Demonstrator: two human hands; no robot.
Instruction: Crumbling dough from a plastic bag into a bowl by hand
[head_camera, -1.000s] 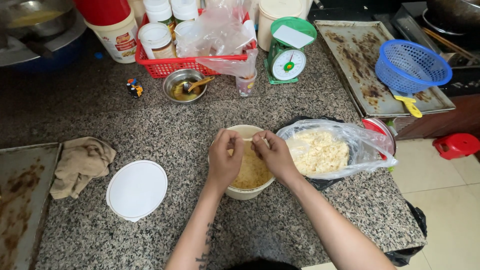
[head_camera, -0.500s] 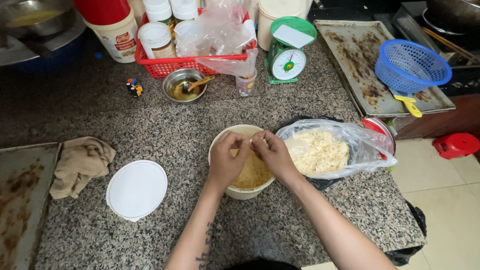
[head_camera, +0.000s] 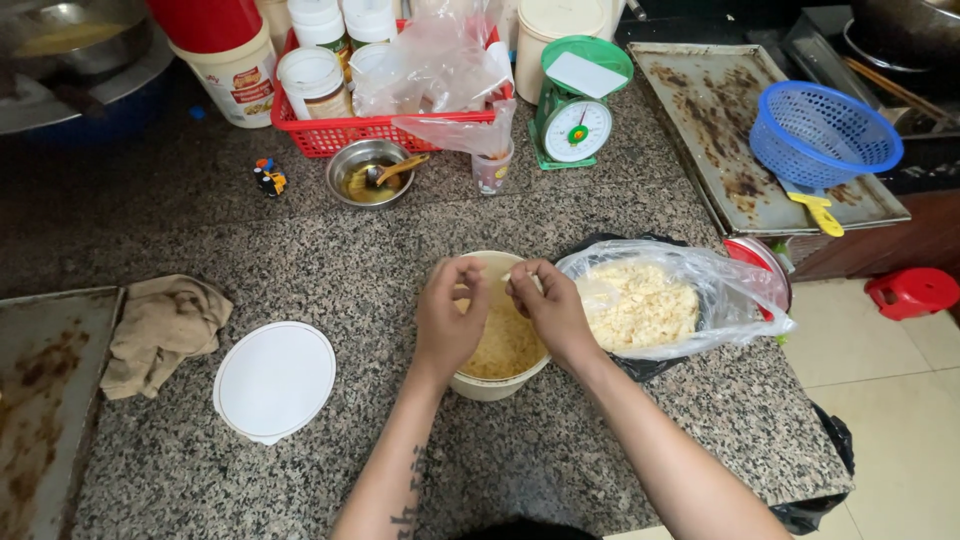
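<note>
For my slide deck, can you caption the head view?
Both hands work over a tub of yellow shreds beside a bag on a granite counter.

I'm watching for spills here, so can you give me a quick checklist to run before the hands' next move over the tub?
1. Both hands over the tub: ok; left hand and right hand are above its opening.
2. Tub upright on the counter: ok.
3. Room left in the tub: ok; the shreds lie below the rim.
4. Bag open and within reach: ok, beside the tub.
5. Lid nearby: ok, flat at the left.
6. Something pinched in the fingers: cannot tell.
</note>
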